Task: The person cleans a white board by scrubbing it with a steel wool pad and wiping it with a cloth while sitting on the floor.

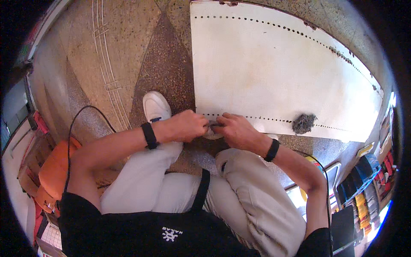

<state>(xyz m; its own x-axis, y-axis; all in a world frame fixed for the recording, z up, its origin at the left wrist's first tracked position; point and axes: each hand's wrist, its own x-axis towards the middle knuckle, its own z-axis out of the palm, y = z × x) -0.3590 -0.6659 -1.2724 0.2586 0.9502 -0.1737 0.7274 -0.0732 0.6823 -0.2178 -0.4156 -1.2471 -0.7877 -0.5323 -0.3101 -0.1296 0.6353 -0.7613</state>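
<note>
A white panel [257, 70], seemingly a metal shelf, lies on the floor in front of me with rows of small holes along its long sides. Both hands meet at its near edge, close to the left corner. My left hand [189, 126] has curled fingers; what they hold is hidden. Opposite it, my right hand [239, 130] pinches a small dark grey piece [213, 124], too blurred to name, between thumb and fingers. Farther right, a grey fibrous clump [304, 123], like lint or steel wool, rests on the panel over the near row of holes.
Speckled terrazzo floor [163, 54] surrounds the panel. A white wire rack piece [107, 64] lies to the left. My shoe [156, 106] stands beside the panel's left corner. An orange object [57, 170] is at far left; goods in several colours [361, 205] fill the right rim. Black cables [69, 154] run along both arms.
</note>
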